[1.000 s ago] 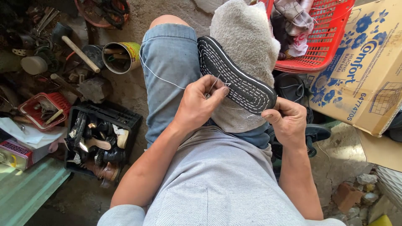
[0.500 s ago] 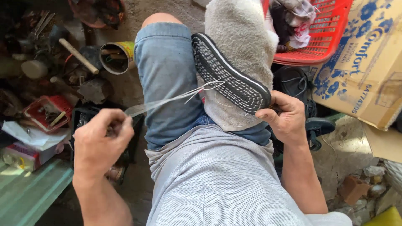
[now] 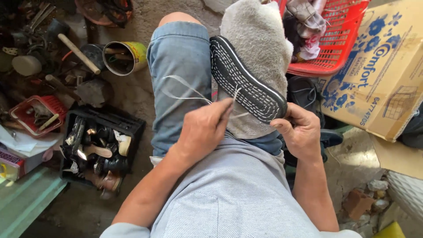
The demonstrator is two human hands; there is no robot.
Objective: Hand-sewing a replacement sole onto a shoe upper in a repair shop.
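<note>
A grey fuzzy shoe [image 3: 257, 48] lies sole-up across my lap, its black sole [image 3: 246, 81] ringed with white stitches. My left hand [image 3: 205, 130] pinches a white thread [image 3: 183, 90] right at the sole's near edge; the thread loops out over my blue denim shorts [image 3: 178, 75]. My right hand [image 3: 299, 132] grips the shoe's heel end from below and steadies it. A needle is not clearly visible.
A black crate [image 3: 99, 145] of tools and shoe parts sits at left. A small red basket [image 3: 37, 112], a tin can [image 3: 123, 57] and a wooden-handled hammer [image 3: 79, 53] lie beyond. A red basket [image 3: 335, 39] of cloth and a cardboard box [image 3: 379, 70] stand at right.
My left hand, which had pulled the thread far out to the left, has come back to the sole's edge. The thread now hangs in a slack loop. The right hand stayed put.
</note>
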